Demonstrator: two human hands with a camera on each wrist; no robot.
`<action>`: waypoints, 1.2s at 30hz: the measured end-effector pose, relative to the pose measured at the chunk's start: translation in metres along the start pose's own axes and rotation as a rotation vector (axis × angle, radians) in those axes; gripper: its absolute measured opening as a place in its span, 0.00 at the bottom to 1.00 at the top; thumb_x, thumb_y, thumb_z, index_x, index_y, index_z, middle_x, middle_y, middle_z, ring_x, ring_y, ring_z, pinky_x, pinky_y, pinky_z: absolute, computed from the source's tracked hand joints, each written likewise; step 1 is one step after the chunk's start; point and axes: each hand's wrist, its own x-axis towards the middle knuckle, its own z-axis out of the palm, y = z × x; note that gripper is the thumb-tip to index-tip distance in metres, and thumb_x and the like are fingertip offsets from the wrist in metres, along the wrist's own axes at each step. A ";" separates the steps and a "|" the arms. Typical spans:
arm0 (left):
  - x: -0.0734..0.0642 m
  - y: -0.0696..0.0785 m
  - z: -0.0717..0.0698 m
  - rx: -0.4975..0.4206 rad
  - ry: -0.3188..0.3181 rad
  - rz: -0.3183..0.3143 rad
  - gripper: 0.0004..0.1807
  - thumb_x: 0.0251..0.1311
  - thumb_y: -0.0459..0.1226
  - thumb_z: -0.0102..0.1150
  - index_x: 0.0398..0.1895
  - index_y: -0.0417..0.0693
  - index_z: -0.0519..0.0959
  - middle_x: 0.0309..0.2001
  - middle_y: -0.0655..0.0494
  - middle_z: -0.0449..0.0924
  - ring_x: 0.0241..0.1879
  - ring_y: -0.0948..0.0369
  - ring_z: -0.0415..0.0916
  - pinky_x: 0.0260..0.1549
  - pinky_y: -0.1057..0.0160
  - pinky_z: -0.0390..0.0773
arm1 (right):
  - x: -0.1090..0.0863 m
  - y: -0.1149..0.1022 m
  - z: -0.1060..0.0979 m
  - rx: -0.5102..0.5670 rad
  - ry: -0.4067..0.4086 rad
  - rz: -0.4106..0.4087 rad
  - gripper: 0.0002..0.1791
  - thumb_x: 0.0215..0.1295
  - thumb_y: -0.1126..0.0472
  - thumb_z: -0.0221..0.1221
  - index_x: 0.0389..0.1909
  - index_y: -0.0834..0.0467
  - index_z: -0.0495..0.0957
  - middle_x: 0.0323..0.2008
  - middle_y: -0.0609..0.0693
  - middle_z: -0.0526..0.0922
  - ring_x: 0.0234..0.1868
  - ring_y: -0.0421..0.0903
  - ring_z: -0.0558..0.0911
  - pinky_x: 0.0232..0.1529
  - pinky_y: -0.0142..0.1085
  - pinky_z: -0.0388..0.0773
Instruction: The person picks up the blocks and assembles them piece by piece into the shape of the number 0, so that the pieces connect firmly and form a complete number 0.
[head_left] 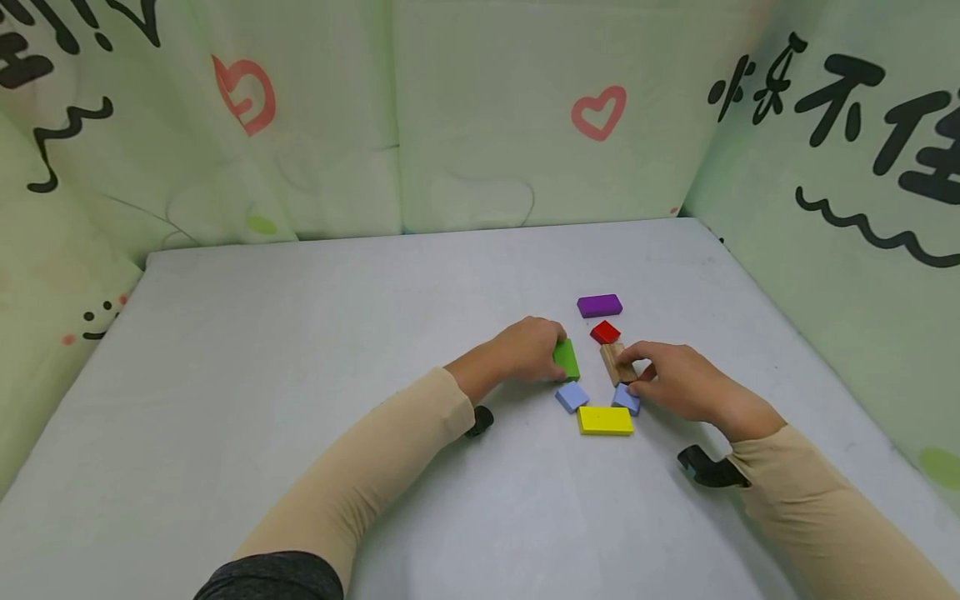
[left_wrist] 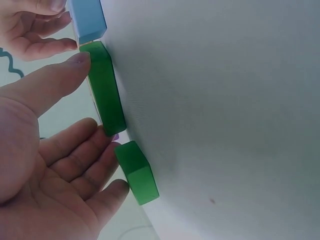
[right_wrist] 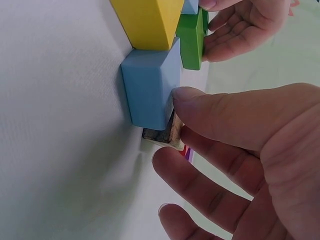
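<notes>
My left hand (head_left: 531, 350) pinches a long green block (head_left: 566, 359), its thumb near one end and fingers near the other. Beyond that block, a second green block (left_wrist: 137, 172) lies by the fingertips in the left wrist view; in the head view the hand hides it. My right hand (head_left: 678, 379) has its thumb and index finger on a bare wooden block (head_left: 617, 363). Right under that thumb sits a blue block (right_wrist: 150, 90), touching the yellow block (head_left: 605, 421). Another blue block (head_left: 572, 397) lies between the green and yellow ones.
A red block (head_left: 605, 332) sits just beyond the wooden one, and a purple block (head_left: 600, 306) farther back. All lie on a white-covered table (head_left: 300, 350). Pale green printed cloth walls (head_left: 487, 125) stand behind the table and along both sides.
</notes>
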 end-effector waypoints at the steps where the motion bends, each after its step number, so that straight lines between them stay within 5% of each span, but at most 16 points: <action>1: 0.000 0.000 0.000 -0.001 -0.001 -0.001 0.33 0.63 0.47 0.67 0.68 0.43 0.72 0.55 0.54 0.78 0.46 0.63 0.71 0.47 0.70 0.73 | 0.000 0.000 0.000 0.000 0.001 -0.001 0.23 0.64 0.64 0.66 0.60 0.64 0.75 0.53 0.62 0.80 0.45 0.57 0.81 0.42 0.48 0.82; 36: -0.001 -0.001 0.002 -0.037 -0.001 -0.002 0.34 0.62 0.47 0.68 0.68 0.43 0.72 0.57 0.54 0.77 0.47 0.62 0.71 0.49 0.71 0.73 | -0.001 0.001 0.001 -0.004 0.011 -0.005 0.23 0.64 0.63 0.66 0.59 0.64 0.76 0.52 0.61 0.80 0.44 0.57 0.81 0.42 0.48 0.81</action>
